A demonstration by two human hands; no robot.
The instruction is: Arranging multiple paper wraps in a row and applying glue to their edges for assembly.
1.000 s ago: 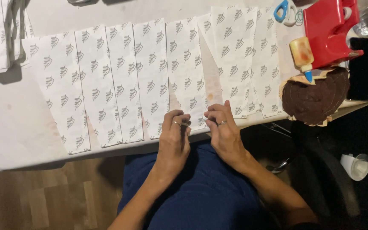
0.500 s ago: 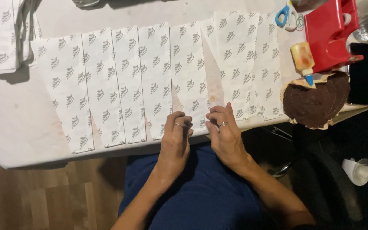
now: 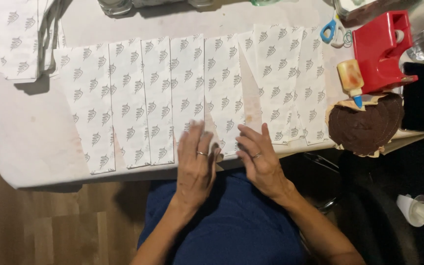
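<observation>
The table (image 3: 35,147) is white and spans the view beyond my fingertips. A row of printed paper sheets (image 3: 158,93) lies flat across it, edges overlapping, running from far left of my fingers to right of them. A second stack of the same sheets (image 3: 11,39) sits at the far left corner, well apart from my hands.

Right of my fingers, past the last sheets, stands a red dispenser (image 3: 381,51). Just below it lies a brown round pad (image 3: 366,127), with a glue bottle (image 3: 352,81) resting tip-down on its upper edge. A black phone (image 3: 418,98) lies at the table's right edge. Blue-handled scissors (image 3: 330,32) lie beyond the sheets, up and right of my fingers. A clear cup (image 3: 415,208) sits low at the right, off the table.

My left hand (image 3: 196,159) lies palm-down on the near end of a sheet (image 3: 224,93), fingers (image 3: 195,135) extended and held close together, pressing flat; they are slightly blurred. My right hand (image 3: 258,159) lies palm-down just beside it, fingers (image 3: 251,142) slightly spread and angled toward the left hand, tips on the same sheet's near edge. Neither hand pinches anything. Each hand wears a ring.
</observation>
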